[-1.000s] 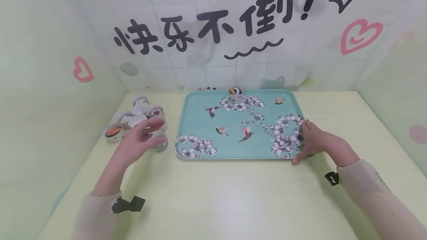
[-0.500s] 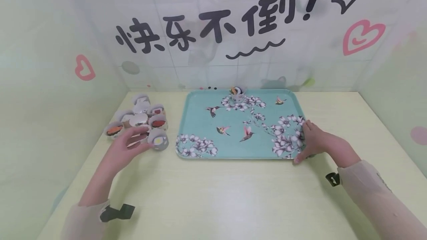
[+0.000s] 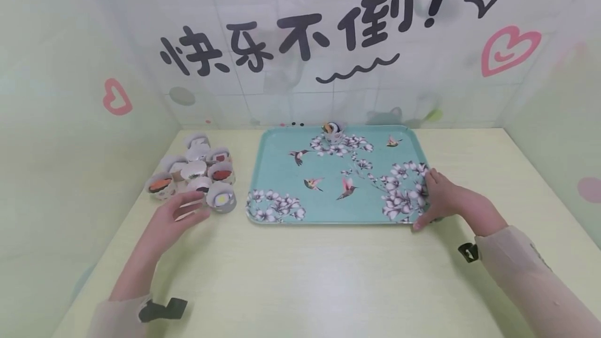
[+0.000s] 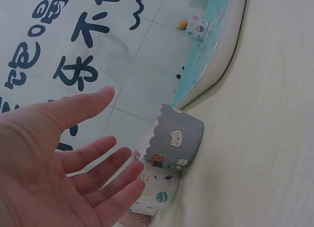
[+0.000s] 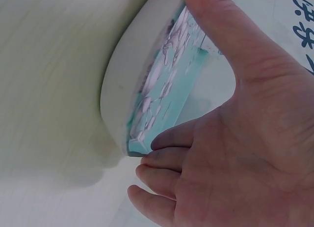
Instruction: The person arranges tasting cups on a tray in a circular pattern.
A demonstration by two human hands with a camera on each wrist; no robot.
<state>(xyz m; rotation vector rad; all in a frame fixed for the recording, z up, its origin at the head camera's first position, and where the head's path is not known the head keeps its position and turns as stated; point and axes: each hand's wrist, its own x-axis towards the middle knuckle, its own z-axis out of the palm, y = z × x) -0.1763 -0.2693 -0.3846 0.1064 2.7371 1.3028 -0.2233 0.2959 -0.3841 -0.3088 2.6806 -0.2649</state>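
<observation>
The grey cup point(image 3: 221, 198) stands on the table point(image 3: 300, 280), at the near right corner of a group of small cups, left of the tray point(image 3: 277, 168). It has a scalloped rim, and its wall carries a printed white bear face. Yellow and white show inside it. The left hand point(image 3: 169, 227) is just beside the group, its fingers apart and holding nothing. The right hand point(image 3: 443, 200) lies at the tray's near right corner, thumb and fingers spread, touching the edge. The tray is turquoise, with white blossoms and birds. On the back wall point(image 3: 300, 74), dark writing reads "快乐不倒!"; the line above is cut off. A patterned cup point(image 3: 334, 136) at the tray's far edge has orange, black and white in it, perhaps only a picture.
</observation>
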